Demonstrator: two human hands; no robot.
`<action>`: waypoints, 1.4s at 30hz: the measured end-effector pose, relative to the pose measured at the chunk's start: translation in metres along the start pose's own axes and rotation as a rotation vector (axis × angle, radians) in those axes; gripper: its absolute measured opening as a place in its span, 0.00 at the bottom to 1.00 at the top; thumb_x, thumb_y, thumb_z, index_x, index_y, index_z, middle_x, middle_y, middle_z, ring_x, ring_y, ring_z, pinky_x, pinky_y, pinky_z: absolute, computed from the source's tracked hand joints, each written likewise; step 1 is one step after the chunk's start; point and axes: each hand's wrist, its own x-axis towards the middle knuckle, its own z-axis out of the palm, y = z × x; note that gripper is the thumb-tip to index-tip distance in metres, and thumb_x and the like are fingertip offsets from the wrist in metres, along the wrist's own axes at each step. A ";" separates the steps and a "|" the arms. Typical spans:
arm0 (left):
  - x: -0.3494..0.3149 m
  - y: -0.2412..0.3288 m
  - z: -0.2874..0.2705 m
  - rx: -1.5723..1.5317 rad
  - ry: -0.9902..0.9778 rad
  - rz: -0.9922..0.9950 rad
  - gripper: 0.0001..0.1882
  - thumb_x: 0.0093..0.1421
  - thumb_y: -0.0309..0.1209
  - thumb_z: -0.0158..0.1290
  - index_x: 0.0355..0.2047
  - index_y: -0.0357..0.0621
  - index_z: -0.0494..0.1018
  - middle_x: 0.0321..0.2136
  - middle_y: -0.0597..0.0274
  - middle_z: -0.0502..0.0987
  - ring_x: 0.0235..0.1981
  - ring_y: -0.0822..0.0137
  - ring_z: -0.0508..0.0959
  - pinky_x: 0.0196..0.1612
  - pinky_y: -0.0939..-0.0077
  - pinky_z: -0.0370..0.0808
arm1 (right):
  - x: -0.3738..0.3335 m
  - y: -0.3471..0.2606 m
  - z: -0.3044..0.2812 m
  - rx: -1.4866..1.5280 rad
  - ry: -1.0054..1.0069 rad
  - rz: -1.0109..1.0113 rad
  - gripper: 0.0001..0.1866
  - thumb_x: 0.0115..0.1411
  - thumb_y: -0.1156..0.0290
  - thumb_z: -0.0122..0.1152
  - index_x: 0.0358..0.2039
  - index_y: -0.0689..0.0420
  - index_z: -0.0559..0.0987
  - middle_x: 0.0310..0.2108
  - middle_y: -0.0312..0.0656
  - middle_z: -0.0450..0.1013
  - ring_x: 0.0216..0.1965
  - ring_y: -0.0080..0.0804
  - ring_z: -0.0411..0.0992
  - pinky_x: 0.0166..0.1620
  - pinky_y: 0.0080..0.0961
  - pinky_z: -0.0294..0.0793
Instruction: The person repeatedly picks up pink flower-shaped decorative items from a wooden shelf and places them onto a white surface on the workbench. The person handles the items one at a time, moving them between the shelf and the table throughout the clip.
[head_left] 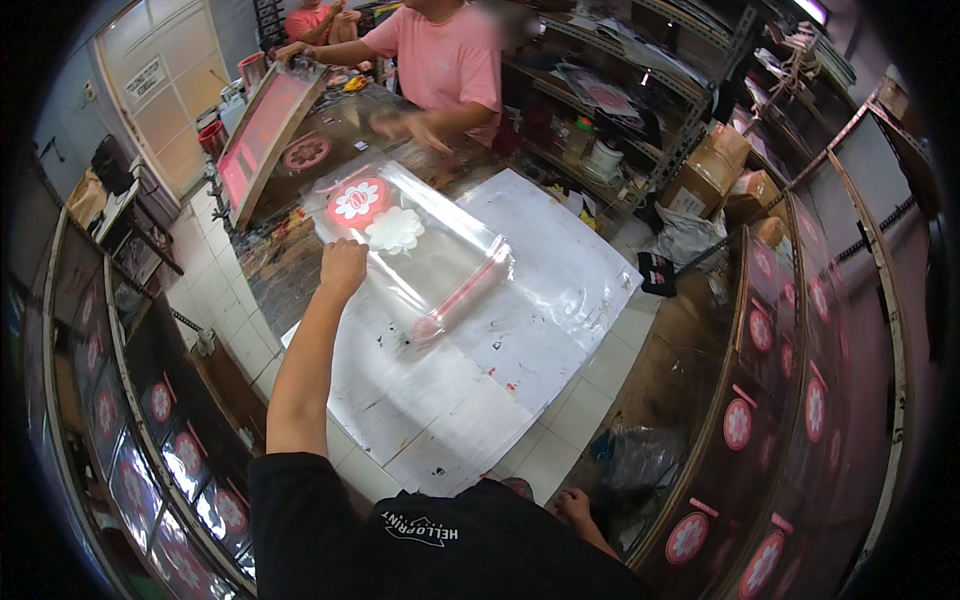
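My left hand (345, 266) is stretched forward, its fingers closed on the near left edge of a clear plastic bag (425, 275). The bag lies over a white sheet (480, 390) and bears a pink disc with a white flower (357, 203). Beside the disc is a whitish flower shape (395, 231), and a pink strip runs near the bag's right end. Low at my right side hangs my right hand (573, 507), away from the bag; its fingers are too small and shaded to read.
Across the stained table (270, 265), a person in pink (445, 65) holds up a framed printing screen (265, 140); their other hand is blurred. Racks of printed clear sheets stand left (160, 400) and right (738, 424). Cardboard boxes (708, 165) sit by the shelves. Another person sits behind.
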 end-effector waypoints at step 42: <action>-0.224 0.490 -0.047 -0.537 -0.447 1.503 0.33 0.56 0.35 0.58 0.61 0.44 0.63 0.30 0.57 0.78 0.30 0.57 0.79 0.36 0.61 0.74 | -0.090 -0.171 -0.132 0.588 0.313 -0.438 0.20 0.64 0.81 0.45 0.57 0.65 0.70 0.50 0.46 0.73 0.47 0.34 0.78 0.46 0.25 0.77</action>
